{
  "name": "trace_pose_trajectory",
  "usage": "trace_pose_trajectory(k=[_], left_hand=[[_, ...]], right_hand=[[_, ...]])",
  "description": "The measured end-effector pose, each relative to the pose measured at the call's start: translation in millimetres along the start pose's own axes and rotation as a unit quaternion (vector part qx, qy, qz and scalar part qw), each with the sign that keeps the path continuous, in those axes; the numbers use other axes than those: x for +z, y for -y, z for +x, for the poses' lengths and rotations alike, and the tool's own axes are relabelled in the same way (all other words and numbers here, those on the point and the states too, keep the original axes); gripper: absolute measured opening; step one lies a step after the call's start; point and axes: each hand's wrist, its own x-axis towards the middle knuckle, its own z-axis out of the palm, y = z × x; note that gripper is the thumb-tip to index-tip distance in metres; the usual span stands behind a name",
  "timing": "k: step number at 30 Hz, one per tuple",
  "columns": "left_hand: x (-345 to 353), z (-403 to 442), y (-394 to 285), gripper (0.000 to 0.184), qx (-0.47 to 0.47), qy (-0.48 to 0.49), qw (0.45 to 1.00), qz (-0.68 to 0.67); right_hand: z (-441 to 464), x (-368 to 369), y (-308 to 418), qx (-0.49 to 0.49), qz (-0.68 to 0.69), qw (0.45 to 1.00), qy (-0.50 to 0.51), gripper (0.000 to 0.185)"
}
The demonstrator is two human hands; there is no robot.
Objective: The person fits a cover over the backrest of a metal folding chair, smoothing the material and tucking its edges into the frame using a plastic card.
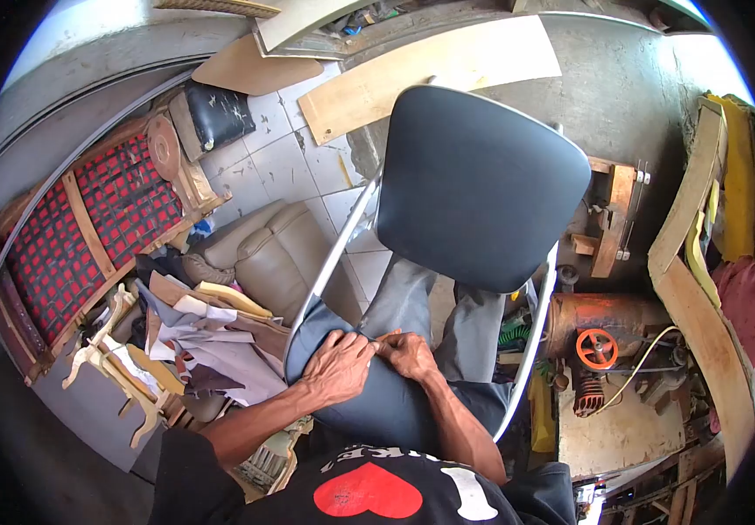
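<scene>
A metal-framed chair lies across my lap, its dark grey padded seat [482, 188] facing up in front of me. Dark fabric [377, 416] covers the chair part nearest my body, between the silver tubes. My left hand [340, 363] is closed, fingers bent, pinching the fabric's edge. Right beside it, my right hand [407, 353] is closed at the same edge, thumb and fingertips together. Whether something small sits between the fingertips, I cannot make out. A silver tube [347, 232] of the frame runs up past my left hand.
Fabric scraps [237, 363] are heaped at the left beside a wooden frame with red and black webbing [88, 227]. A beige cushion [281, 254] lies on the tiles. At right stands a compressor with an orange wheel [597, 348]. A plywood sheet [434, 74] lies ahead.
</scene>
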Motion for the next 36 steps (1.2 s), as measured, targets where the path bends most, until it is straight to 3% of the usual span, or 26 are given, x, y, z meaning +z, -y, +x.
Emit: trace_pose_trajectory(k=[5, 7, 13, 17, 19, 23, 25, 27, 29, 31, 35, 36], left_hand=[[8.6, -3.6, 1.7, 0.039, 0.003, -0.023, 1.0, -0.002], [8.9, 0.1, 2.3, 0.036, 0.01, -0.041, 0.999, -0.014], [4.4, 10.3, 1.3, 0.026, -0.011, 0.011, 1.0, 0.008], [9.9, 16.2, 0.6, 0.023, -0.02, -0.011, 1.0, 0.011], [11.9, 17.4, 0.7, 0.025, -0.015, 0.011, 0.999, 0.033], [13.4, 23.2, 1.0, 0.025, -0.014, 0.009, 1.0, 0.02], [11.6, 25.6, 2.7, 0.025, -0.029, 0.013, 0.999, -0.002], [8.1, 28.4, 5.2, 0.024, -0.032, 0.017, 0.999, -0.019], [9.0, 27.6, 3.9, 0.024, -0.039, 0.027, 0.999, -0.023], [1.8, 27.4, 3.2, 0.022, -0.037, 0.026, 0.998, -0.053], [1.1, 31.8, 8.4, 0.018, -0.036, -0.012, 0.996, -0.086], [2.2, 35.3, 14.0, 0.018, -0.043, 0.077, 0.992, -0.088]], right_hand=[[1.5, -7.3, 8.0, 0.066, -0.018, 0.996, 0.061, 0.043], [3.4, -5.6, 2.9, 0.022, 0.041, 0.998, 0.038, 0.04], [10.4, -3.8, -6.4, 0.005, 0.026, 0.998, 0.05, 0.043], [28.1, -0.2, -21.2, 0.011, 0.002, 0.999, 0.047, 0.043], [41.3, -8.4, -32.8, 0.066, -0.058, 0.993, -0.074, 0.045], [38.6, -9.6, -27.2, 0.021, -0.074, 0.992, -0.103, 0.047], [36.2, -8.4, -27.9, 0.036, -0.104, 0.99, -0.086, 0.038], [38.5, -17.3, -32.6, -0.045, -0.007, 0.992, -0.118, 0.029], [17.1, -40.8, -13.2, -0.041, -0.025, 0.994, -0.103, 0.03], [-12.9, -65.5, 17.4, -0.135, 0.055, 0.987, -0.064, 0.042], [-45.1, -67.4, 30.9, -0.1, 0.084, 0.99, -0.046, 0.055], [-48.3, -65.4, 31.0, -0.094, 0.024, 0.994, -0.046, 0.054]])
